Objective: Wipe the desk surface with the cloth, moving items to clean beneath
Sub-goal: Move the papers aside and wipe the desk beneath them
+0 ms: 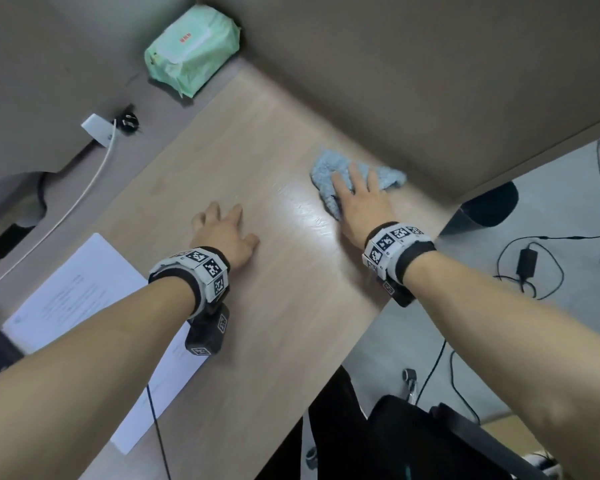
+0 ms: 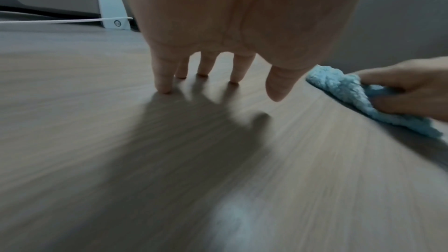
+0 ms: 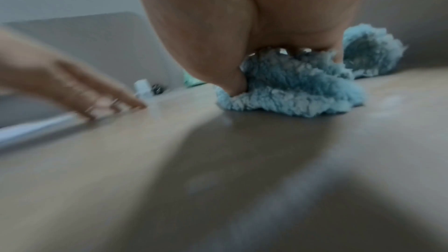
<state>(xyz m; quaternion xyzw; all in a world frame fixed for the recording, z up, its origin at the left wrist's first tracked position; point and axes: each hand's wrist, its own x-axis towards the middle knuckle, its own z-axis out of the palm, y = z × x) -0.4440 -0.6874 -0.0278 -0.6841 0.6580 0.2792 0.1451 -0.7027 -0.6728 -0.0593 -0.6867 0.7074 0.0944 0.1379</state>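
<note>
on the counter's far right side, the right hand is pressing the cloth flat.
fingers spread over it; left hand is resting spread, empty. cloth looks soft, light, bunching; best palmed centrally.

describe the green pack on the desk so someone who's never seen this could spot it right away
Start at the wooden desk and follow it to its far corner, where the two grey partition walls meet. There lies the green pack, a soft, puffy pale-green plastic packet with a white flap on top. It is the only green thing there, well apart from the fluffy blue cloth under the right hand.
</note>
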